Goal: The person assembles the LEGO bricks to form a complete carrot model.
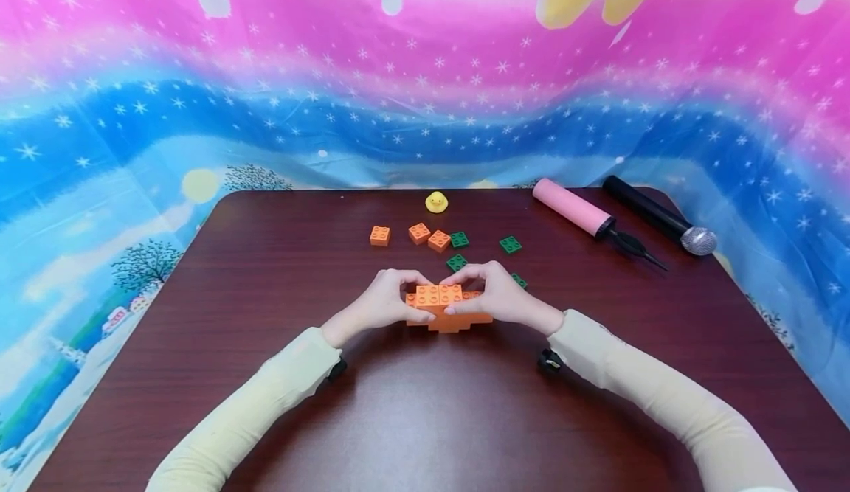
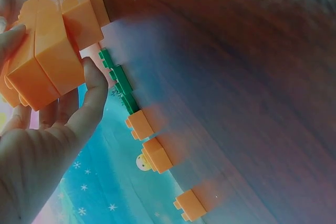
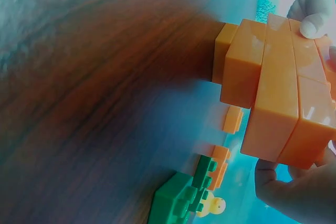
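Note:
Near the middle of the table, a stepped block of joined orange toy bricks is narrow at its base and wider above. My left hand grips its left side, thumb on the near face and fingers behind. From the right, my right hand pinches the upper bricks between thumb and fingers. In the left wrist view the joined bricks show smooth sides, with the left hand around one end. The right wrist view shows their layers above the right hand; some fingertips are hidden.
Beyond the hands lie three loose orange bricks and several green bricks. A yellow rubber duck stands near the far edge. At the far right are a pink hand pump and a black microphone. A patterned cloth hangs behind.

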`<state>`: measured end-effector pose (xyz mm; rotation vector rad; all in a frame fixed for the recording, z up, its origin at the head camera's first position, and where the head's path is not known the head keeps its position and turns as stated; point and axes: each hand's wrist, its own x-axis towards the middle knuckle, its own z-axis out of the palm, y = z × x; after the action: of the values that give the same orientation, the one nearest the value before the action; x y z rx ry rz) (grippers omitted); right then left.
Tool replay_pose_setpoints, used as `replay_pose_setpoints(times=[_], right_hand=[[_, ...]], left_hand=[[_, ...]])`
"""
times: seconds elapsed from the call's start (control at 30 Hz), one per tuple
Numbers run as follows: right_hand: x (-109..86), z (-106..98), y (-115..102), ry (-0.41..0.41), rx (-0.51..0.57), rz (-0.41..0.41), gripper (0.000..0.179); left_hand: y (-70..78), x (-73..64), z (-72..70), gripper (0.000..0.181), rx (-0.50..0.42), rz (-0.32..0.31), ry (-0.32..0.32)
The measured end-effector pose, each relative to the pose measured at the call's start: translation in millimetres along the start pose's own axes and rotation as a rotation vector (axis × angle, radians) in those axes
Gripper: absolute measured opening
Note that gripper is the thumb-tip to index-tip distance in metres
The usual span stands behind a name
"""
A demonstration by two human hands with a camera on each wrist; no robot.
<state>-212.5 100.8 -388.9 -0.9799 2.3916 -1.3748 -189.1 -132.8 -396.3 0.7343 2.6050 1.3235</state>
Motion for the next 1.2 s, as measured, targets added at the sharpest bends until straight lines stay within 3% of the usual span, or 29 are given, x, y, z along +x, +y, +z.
replay_pose_setpoints(times=[0.6, 0.9, 1.07, 1.2], right_hand=[[-1.6, 3.1, 0.7, 0.001, 0.020, 0.009, 0.037], [-3.1, 3.8, -1.6, 0.005, 0.024, 0.018, 0.036], [-3.4, 4.1, -2.8, 0.006, 0.026, 0.018, 0.036], [-1.0, -0.9, -2.5, -0.038, 0.045, 0.007, 0.038]], left_hand=[[-1.2, -1.0, 1.6, 0.036, 0.009, 0.011, -0.001], [-3.1, -0.5, 3.6, 0.035, 0.017, 0.064, 0.000], [-4.4, -0.9, 5.5, 0.038, 0.086, 0.116, 0.015], [-4.4, -1.1, 7.2, 0.040, 0.112, 0.141, 0.020]])
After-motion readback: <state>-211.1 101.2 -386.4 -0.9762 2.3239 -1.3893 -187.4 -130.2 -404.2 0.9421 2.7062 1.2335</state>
